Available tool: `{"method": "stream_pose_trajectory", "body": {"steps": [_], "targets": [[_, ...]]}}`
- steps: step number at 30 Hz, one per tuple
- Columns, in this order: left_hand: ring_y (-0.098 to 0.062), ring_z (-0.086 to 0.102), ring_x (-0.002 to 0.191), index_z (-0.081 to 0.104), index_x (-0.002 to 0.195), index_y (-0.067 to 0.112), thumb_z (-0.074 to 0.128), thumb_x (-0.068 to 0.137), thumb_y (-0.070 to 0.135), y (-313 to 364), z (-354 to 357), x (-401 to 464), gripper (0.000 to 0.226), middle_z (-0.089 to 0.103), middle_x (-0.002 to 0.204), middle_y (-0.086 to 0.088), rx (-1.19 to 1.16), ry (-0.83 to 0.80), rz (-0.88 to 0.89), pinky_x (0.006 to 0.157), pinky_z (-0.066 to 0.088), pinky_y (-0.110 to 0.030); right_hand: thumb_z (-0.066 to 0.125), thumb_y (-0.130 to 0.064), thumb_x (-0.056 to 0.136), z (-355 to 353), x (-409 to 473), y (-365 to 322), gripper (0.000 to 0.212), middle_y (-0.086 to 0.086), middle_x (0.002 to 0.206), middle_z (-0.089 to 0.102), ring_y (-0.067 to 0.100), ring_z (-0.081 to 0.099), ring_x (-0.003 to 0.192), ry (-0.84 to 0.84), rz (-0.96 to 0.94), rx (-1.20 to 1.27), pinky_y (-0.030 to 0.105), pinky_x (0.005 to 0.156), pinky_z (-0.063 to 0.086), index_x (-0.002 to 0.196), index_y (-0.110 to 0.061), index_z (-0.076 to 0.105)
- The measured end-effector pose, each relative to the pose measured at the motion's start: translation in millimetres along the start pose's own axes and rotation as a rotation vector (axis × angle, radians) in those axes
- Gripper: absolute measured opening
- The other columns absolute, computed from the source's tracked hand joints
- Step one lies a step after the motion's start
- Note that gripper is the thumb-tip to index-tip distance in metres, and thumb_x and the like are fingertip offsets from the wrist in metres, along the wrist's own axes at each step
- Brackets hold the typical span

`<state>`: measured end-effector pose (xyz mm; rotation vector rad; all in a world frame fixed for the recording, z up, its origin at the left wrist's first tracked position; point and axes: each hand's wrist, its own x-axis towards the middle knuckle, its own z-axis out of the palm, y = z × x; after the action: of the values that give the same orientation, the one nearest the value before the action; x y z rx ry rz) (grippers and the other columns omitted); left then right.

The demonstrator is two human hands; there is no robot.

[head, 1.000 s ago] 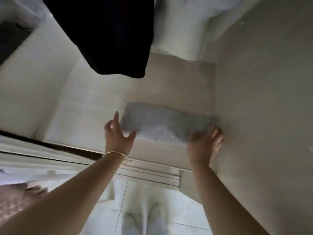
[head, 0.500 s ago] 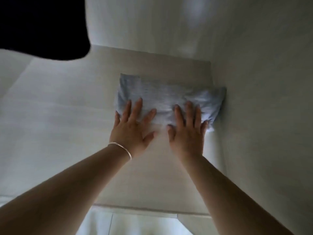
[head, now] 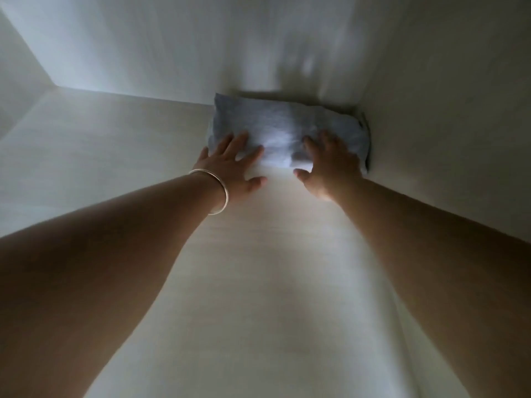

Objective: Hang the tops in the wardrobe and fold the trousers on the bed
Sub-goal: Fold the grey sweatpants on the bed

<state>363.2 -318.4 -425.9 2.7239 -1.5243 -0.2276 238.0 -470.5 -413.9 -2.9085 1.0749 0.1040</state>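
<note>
The pale wardrobe shelf (head: 258,282) fills most of the view, running away from the person to the back panel (head: 172,44) and meeting the right side wall (head: 459,110) in a far corner. Taking that corner as the landmark, the folded grey-blue garment (head: 275,124) lies flat on the shelf right against it, its far edge at the back panel and its right end touching the side wall. Both bare forearms reach toward the corner from the near side. The left hand (head: 232,165), a thin bangle (head: 214,193) at its wrist, lies on the garment's end farther from the corner, fingers straight and spread, gripping nothing. The right hand (head: 327,165) rests on the end nearer the corner, fingers laid over the cloth and only slightly bent, pressing rather than pinching, as far as the dim light shows. The garment looks soft, light and limp, probably knit, so it should slide easily under flat palms but bunch or unfold if dragged by one edge. To lift it, it would be best taken under both short ends at once.
</note>
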Motion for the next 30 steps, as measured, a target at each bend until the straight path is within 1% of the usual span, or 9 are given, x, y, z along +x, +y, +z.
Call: {"method": "stream_pose_trajectory", "body": {"steps": [2, 5, 7, 10, 13, 19, 24, 26, 30], "targets": [[-0.026, 0.016, 0.142, 0.022, 0.147, 0.028, 0.050, 0.090, 0.043, 2.7, -11.4, -29.0, 0.065, 0.014, 0.156, -0.004, -0.062, 0.148, -0.013, 0.110, 0.029, -0.044, 0.049, -0.033, 0.092, -14.2, -25.5, -17.5, 0.047, 0.010, 0.141, 0.037, 0.030, 0.034, 0.130, 0.172, 0.003, 0.034, 0.042, 0.100, 0.034, 0.136, -0.019, 0.038], [-0.034, 0.048, 0.116, 0.053, 0.129, 0.016, 0.062, 0.080, 0.021, 8.5, -24.2, -103.0, 0.050, 0.050, 0.130, -0.011, -0.152, 0.302, -0.024, 0.081, 0.048, -0.042, 0.051, -0.022, 0.087, -23.7, -99.2, -58.4, 0.028, 0.008, 0.112, 0.055, 0.027, 0.050, 0.106, 0.310, -0.060, 0.215, 0.036, 0.083, 0.041, 0.114, -0.015, 0.055], [-0.034, 0.055, 0.107, 0.060, 0.120, 0.016, 0.066, 0.074, 0.018, 12.5, -32.1, -170.2, 0.047, 0.056, 0.121, -0.009, -0.141, 0.241, -0.024, 0.074, 0.050, -0.041, 0.054, -0.020, 0.084, -29.0, -160.2, -84.7, 0.020, 0.006, 0.098, 0.059, 0.026, 0.054, 0.096, 0.278, -0.108, 0.306, 0.035, 0.076, 0.042, 0.102, -0.015, 0.059], [-0.021, 0.049, 0.118, 0.046, 0.132, 0.026, 0.053, 0.087, 0.029, 21.5, -69.6, -267.6, 0.046, 0.047, 0.132, 0.003, -0.104, 0.007, -0.127, 0.085, 0.047, -0.034, 0.060, -0.021, 0.078, -60.1, -243.3, -113.9, 0.005, 0.001, 0.071, 0.061, 0.022, 0.059, 0.072, 0.213, -0.182, 0.363, 0.027, 0.059, 0.043, 0.077, -0.016, 0.061], [-0.015, 0.049, 0.117, 0.041, 0.133, 0.031, 0.042, 0.092, 0.037, 25.0, -127.6, -352.4, 0.041, 0.049, 0.129, 0.006, -0.072, -0.080, -0.227, 0.088, 0.045, -0.031, 0.060, -0.030, 0.066, -115.7, -316.9, -151.2, 0.016, -0.008, 0.047, 0.052, 0.013, 0.053, 0.045, 0.161, -0.373, 0.394, 0.018, 0.041, 0.036, 0.055, -0.022, 0.053], [-0.026, 0.057, 0.109, 0.050, 0.120, 0.024, 0.040, 0.092, 0.035, 28.4, -269.5, -475.0, 0.031, 0.056, 0.116, 0.000, 0.003, -0.051, -0.491, 0.074, 0.040, -0.032, 0.047, -0.028, 0.077, -241.2, -421.6, -222.6, 0.021, -0.004, 0.051, 0.053, 0.013, 0.039, 0.045, 0.243, -0.615, 0.711, 0.021, 0.045, 0.028, 0.059, -0.018, 0.052], [-0.023, 0.057, 0.106, 0.053, 0.122, 0.026, 0.043, 0.092, 0.037, 52.4, -337.4, -622.4, 0.033, 0.059, 0.113, 0.002, 0.003, 0.438, -0.806, 0.076, 0.046, -0.033, 0.056, -0.023, 0.087, -320.3, -497.8, -265.8, 0.020, -0.002, 0.059, 0.056, 0.018, 0.048, 0.052, 0.267, -1.050, 0.849, 0.025, 0.047, 0.036, 0.069, -0.016, 0.056], [-0.023, 0.062, 0.095, 0.061, 0.114, 0.025, 0.046, 0.088, 0.036, 85.3, -338.1, -698.9, 0.032, 0.064, 0.103, 0.002, -0.001, 0.606, -0.944, 0.069, 0.048, -0.032, 0.055, -0.023, 0.084, -334.2, -553.6, -283.9, 0.020, -0.002, 0.055, 0.052, 0.015, 0.042, 0.046, 0.293, -1.200, 0.887, 0.019, 0.045, 0.029, 0.068, -0.012, 0.059], [-0.019, 0.062, 0.089, 0.062, 0.112, 0.026, 0.045, 0.088, 0.038, 162.6, -312.1, -847.4, 0.032, 0.064, 0.099, 0.005, -0.025, 0.567, -1.347, 0.065, 0.046, -0.029, 0.062, -0.016, 0.086, -326.0, -693.8, -306.9, 0.018, -0.008, 0.057, 0.050, -0.002, 0.039, 0.049, -0.003, -1.525, 0.878, 0.013, 0.045, 0.021, 0.069, -0.014, 0.059]]}}
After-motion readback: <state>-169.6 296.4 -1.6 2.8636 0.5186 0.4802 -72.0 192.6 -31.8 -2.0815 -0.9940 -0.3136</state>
